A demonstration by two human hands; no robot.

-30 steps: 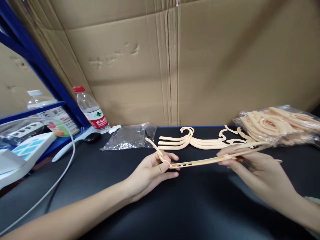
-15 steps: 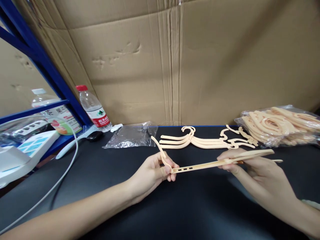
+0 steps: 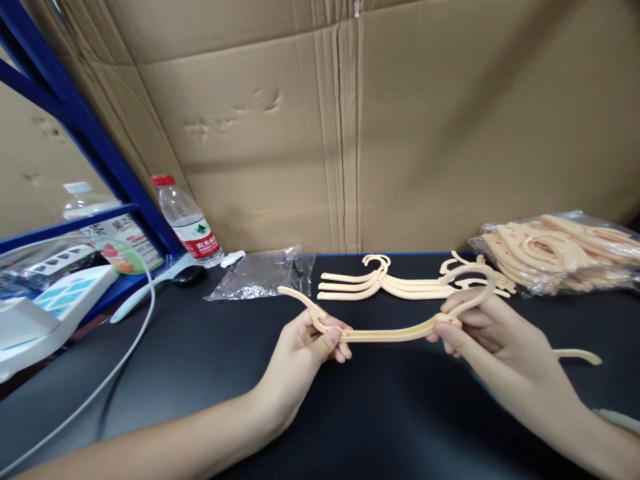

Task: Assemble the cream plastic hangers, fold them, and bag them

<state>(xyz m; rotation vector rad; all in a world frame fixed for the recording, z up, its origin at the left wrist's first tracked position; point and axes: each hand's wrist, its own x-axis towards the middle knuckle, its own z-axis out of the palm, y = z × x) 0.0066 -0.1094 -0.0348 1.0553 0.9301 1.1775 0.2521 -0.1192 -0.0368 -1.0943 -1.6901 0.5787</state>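
Note:
A cream plastic hanger (image 3: 390,331) hangs just above the black table (image 3: 390,413) between my two hands. My left hand (image 3: 305,347) pinches its left end between thumb and fingers. My right hand (image 3: 487,337) is closed round the hook part, whose curve rises above the fingers; the hanger's far arm pokes out to the right of that wrist. Behind the hands, a small stack of the same hangers (image 3: 400,283) lies flat on the table.
A clear bag full of hangers (image 3: 560,250) sits at the back right. An empty plastic bag (image 3: 263,273) lies at the back centre. A water bottle (image 3: 186,221), blue shelf frame (image 3: 85,140), white cable (image 3: 125,353) and cardboard wall (image 3: 350,127) bound the left and back.
The hanger has been turned in my hands: its hook now stands up above my right hand, and its far arm has swung down to the right. Both hands keep their grip.

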